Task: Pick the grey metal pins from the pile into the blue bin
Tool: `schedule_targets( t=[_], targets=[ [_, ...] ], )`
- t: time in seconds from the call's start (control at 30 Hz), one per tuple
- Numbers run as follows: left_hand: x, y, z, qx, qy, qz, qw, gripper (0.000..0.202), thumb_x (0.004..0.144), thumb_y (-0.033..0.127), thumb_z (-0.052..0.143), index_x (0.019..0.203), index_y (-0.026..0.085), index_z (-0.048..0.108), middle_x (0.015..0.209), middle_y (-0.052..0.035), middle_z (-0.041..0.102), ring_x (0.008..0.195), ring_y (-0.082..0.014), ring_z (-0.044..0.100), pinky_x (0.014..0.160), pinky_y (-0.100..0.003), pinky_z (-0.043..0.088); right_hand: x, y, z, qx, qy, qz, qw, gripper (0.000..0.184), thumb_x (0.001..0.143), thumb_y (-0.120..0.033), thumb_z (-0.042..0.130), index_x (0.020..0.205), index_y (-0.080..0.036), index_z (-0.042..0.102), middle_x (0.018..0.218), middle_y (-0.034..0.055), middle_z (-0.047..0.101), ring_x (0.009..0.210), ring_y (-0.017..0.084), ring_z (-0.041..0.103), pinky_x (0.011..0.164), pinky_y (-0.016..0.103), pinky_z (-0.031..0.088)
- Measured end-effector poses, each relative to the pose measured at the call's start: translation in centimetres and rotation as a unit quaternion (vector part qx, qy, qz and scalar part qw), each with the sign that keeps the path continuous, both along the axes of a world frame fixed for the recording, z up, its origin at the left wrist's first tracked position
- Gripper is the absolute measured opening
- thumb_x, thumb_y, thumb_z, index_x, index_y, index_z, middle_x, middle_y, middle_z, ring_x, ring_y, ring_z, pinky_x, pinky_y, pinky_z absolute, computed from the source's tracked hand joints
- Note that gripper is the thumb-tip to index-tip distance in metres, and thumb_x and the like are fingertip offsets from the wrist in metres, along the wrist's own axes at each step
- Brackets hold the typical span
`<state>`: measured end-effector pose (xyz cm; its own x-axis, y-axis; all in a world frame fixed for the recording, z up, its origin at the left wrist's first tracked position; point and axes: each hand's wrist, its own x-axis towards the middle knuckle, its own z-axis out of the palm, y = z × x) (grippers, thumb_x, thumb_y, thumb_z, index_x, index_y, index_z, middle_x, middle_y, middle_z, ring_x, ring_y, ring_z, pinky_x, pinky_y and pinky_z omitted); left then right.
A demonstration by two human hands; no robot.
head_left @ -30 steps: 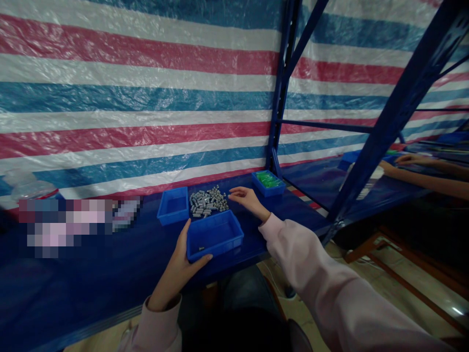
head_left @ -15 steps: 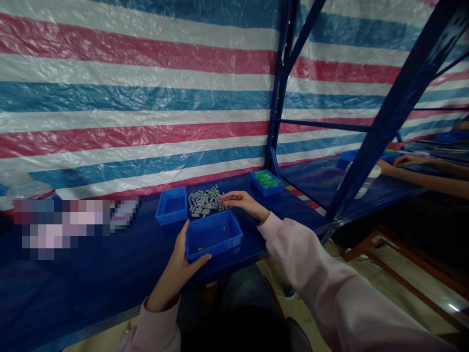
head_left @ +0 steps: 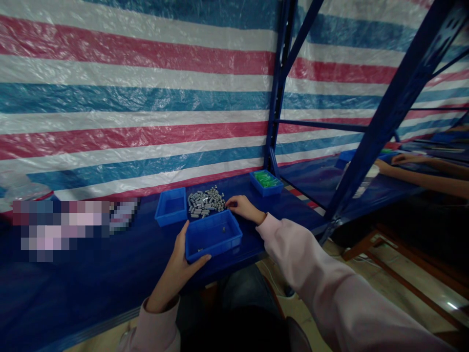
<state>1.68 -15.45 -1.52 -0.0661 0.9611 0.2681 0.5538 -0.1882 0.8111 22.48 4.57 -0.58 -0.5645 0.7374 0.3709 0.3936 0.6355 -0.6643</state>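
My left hand grips the near left corner of a blue tray on the blue table, thumb along its front rim. Two small grey pieces lie inside that tray. Behind it sits a pile of several small grey cylinders. My right hand rests at the pile's right edge with fingers curled down onto the pieces; what they pinch is too small to name.
A second empty blue tray stands left of the pile. A small blue tray of green parts sits at the back right beside a blue rack post. Another person's arm works at the far right. A striped tarp hangs behind.
My right hand swung from beside the pile over the near tray, where a second grey piece now lies, then returned to the pile's right edge. The left hand stayed on the tray.
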Motion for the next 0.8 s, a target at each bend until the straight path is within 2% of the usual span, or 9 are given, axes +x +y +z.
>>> schedule_targets(
  t=[0.13,0.2,0.27,0.33,0.43,0.5,0.57,0.7,0.8],
  targets=[
    [0.0,-0.2,0.1,-0.001,0.003,0.001,1.000,0.089,0.077,0.045,0.063,0.144,0.028,0.006,0.149,-0.0096,0.015,0.137,-0.0298,0.019,0.111,-0.050,0.021,-0.1,0.1,0.4,-0.091,0.096,-0.012,0.991,0.012,0.064,-0.017,0.070,0.076,-0.015,0.071,0.071,0.0036,0.069,0.066,0.014,0.061,0.068,0.027,0.047],
    [0.0,-0.2,0.1,-0.001,0.008,0.002,1.000,0.090,0.077,0.045,0.063,0.144,0.027,0.006,0.150,-0.0100,0.015,0.137,-0.0298,0.018,0.112,-0.050,0.019,-0.2,-0.3,1.0,-0.183,0.187,0.008,0.965,0.023,0.060,-0.026,0.074,0.080,-0.014,0.071,0.072,0.0039,0.070,0.066,0.014,0.062,0.064,0.026,0.048],
    [0.0,-0.2,0.0,0.000,0.002,-0.002,1.000,0.090,0.077,0.044,0.063,0.144,0.026,0.005,0.149,-0.0104,0.015,0.137,-0.0299,0.019,0.112,-0.050,0.020,-0.2,-1.0,1.7,-0.270,0.248,0.063,0.928,0.032,0.057,-0.030,0.077,0.084,-0.015,0.071,0.076,0.0039,0.070,0.068,0.014,0.063,0.063,0.025,0.048],
    [0.0,-0.1,0.0,-0.002,-0.007,-0.006,1.000,0.091,0.077,0.043,0.063,0.144,0.027,0.004,0.149,-0.0105,0.015,0.136,-0.0298,0.020,0.111,-0.050,0.022,-0.2,-1.7,2.3,-0.327,0.253,0.133,0.901,0.034,0.055,-0.029,0.079,0.085,-0.016,0.071,0.078,0.0035,0.071,0.071,0.014,0.064,0.066,0.025,0.049],
    [0.0,0.0,-0.1,-0.002,-0.010,-0.005,1.000,0.090,0.076,0.043,0.063,0.144,0.028,0.005,0.149,-0.0101,0.015,0.137,-0.0296,0.019,0.111,-0.052,0.021,-0.1,-2.4,2.8,-0.353,0.226,0.197,0.886,0.033,0.053,-0.025,0.080,0.083,-0.016,0.071,0.079,0.0033,0.071,0.074,0.014,0.065,0.073,0.027,0.049],
    [-0.1,0.0,-0.2,0.003,-0.008,-0.006,1.000,0.090,0.076,0.043,0.063,0.144,0.028,0.005,0.149,-0.0100,0.015,0.137,-0.0299,0.019,0.111,-0.052,0.020,-0.1,-2.2,2.8,-0.336,0.222,0.186,0.896,0.032,0.057,-0.029,0.078,0.086,-0.016,0.071,0.082,0.0043,0.071,0.077,0.015,0.065,0.073,0.027,0.049],
    [-0.1,0.1,-0.2,0.004,-0.006,-0.006,1.000,0.090,0.076,0.044,0.063,0.144,0.028,0.005,0.149,-0.0096,0.015,0.137,-0.0301,0.019,0.111,-0.052,0.020,-0.3,-1.7,2.4,-0.288,0.217,0.137,0.923,0.032,0.064,-0.033,0.073,0.091,-0.016,0.070,0.089,0.0057,0.071,0.082,0.016,0.065,0.073,0.028,0.049],
    [-0.1,0.0,-0.2,-0.004,-0.003,-0.007,1.000,0.090,0.077,0.045,0.062,0.144,0.028,0.005,0.149,-0.0095,0.015,0.136,-0.0299,0.022,0.111,-0.050,0.023,-0.5,-0.5,1.1,-0.086,0.128,0.020,0.988,0.025,0.077,-0.028,0.061,0.099,-0.017,0.069,0.102,0.0077,0.069,0.095,0.020,0.062,0.086,0.036,0.046],
    [-0.1,0.0,-0.2,0.000,-0.005,-0.006,1.000,0.090,0.076,0.044,0.063,0.144,0.028,0.005,0.149,-0.0101,0.016,0.135,-0.0299,0.023,0.110,-0.050,0.023,-0.2,-0.3,0.3,0.038,-0.002,0.033,0.999,0.029,0.079,-0.019,0.057,0.107,-0.021,0.067,0.115,0.0068,0.064,0.109,0.022,0.057,0.097,0.040,0.039]
  ],
)
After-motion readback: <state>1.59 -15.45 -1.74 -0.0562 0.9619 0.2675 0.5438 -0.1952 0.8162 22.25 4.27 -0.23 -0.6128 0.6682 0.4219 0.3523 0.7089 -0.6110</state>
